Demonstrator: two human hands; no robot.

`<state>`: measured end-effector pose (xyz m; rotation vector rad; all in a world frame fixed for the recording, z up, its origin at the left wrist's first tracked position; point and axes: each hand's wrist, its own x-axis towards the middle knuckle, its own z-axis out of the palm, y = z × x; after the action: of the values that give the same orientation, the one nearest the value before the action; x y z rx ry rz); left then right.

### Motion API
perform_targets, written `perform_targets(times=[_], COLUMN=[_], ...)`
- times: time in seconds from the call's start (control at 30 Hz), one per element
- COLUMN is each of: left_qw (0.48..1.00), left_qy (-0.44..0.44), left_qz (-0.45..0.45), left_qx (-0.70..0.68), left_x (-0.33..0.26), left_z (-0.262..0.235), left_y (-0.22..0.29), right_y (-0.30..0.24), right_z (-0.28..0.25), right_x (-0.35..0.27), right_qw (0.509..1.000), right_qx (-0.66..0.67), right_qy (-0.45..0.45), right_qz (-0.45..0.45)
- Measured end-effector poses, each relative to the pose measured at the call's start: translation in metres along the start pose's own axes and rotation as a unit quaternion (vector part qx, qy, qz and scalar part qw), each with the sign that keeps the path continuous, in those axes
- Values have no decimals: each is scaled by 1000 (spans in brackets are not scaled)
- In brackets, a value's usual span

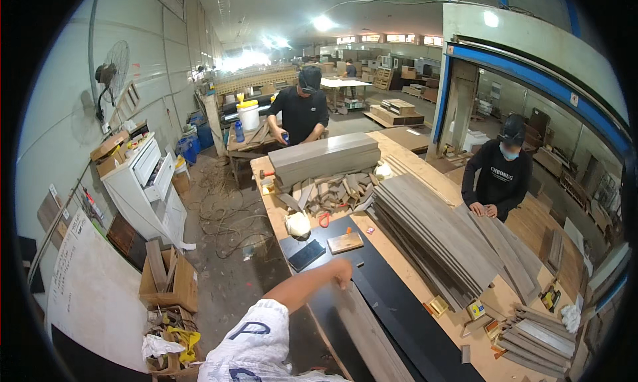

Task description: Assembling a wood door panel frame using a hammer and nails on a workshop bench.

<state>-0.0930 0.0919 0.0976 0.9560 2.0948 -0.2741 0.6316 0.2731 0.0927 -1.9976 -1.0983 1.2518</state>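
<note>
Head view: the left hand rests on the far end of a long grey plank that lies lengthwise on the black sheet at the near end of the bench; the fingers curl over the plank end, but the grip itself cannot be told. The right hand is out of view. To do this well, press the plank flat, keep its edge parallel to the sheet's edge, and keep fingers off the end grain when sliding. Count: one plank under the hand; one small wood block and one dark pad just beyond it; one large plank stack along the right edge; one thick board bundle at the far end; two co-workers, one at the far end, one at the right edge.
</note>
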Motion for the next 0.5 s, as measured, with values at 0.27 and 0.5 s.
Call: perform_targets(times=[0.27,0.5], left_qw=[992,899], left_qy=[72,222], left_qz=[-3,61], left_qx=[-101,-373], left_x=[26,20], left_z=[74,91], left_y=[-42,-24], right_y=[-19,-34], right_z=[1,13], right_x=[-10,-56], right_qw=[998,990], right_qx=[17,23], right_qy=[-56,-125], right_qz=[26,67])
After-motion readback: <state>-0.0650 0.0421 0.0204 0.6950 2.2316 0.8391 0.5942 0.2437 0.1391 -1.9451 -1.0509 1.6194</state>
